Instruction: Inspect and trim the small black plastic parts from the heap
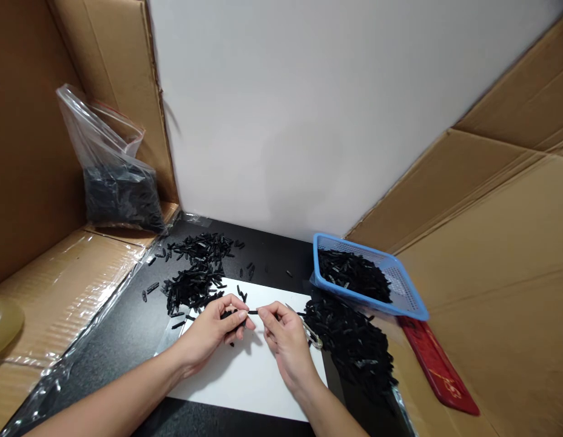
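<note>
Over a white sheet (245, 376), my left hand (220, 325) and my right hand (286, 340) meet nearly fingertip to fingertip. A small black stick-like piece (253, 312) spans the gap, pinched at both ends. More black pieces (227, 314) show inside the curled fingers of my left hand. Beside my right hand, a shiny metal tool (314, 337) is partly hidden; whether the hand touches it I cannot tell. Loose piles of similar black pieces lie left (190, 285) and right (354, 340) of the sheet.
A blue plastic basket (418, 306) with black pieces stands at the back right. Near it lies a red flat object (440, 364). On the left are a clear bag (122, 194) of dark pieces and a tape roll (3, 325). Cardboard walls (504, 218) flank the black tabletop (195, 419).
</note>
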Tool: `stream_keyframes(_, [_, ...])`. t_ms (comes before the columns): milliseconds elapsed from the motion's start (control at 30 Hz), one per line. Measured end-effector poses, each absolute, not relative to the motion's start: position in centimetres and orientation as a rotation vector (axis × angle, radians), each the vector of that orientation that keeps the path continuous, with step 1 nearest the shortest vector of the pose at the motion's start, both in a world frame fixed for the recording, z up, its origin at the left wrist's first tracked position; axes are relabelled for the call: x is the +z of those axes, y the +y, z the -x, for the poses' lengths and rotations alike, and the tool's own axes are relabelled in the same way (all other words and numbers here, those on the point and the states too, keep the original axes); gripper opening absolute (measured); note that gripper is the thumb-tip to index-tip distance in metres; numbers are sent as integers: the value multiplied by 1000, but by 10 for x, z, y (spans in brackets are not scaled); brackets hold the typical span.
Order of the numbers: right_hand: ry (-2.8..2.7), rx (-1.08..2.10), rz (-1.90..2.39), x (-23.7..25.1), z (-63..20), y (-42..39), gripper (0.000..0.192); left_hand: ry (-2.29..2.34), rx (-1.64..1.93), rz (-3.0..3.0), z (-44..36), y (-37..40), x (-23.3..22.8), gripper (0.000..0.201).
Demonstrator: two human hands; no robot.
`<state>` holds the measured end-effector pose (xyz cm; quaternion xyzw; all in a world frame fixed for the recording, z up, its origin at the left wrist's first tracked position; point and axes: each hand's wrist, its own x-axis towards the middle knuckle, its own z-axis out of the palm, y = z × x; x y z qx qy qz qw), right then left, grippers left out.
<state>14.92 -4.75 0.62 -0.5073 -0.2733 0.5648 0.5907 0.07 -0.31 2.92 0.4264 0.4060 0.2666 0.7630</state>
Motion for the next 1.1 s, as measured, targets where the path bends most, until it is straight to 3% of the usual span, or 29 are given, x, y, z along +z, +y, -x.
stream_keyframes(733, [-520,1438,1026,8,-153,-47,25,913,626,-780,2,1,23,33])
stream_keyframes(833, [-527,1450,973,10,-152,-48,32,920,627,-800,1,0,25,33])
stream_keyframes(1100, [-636,1465,1101,4,-144,-50,31,914,621,-878,0,-5,27,28])
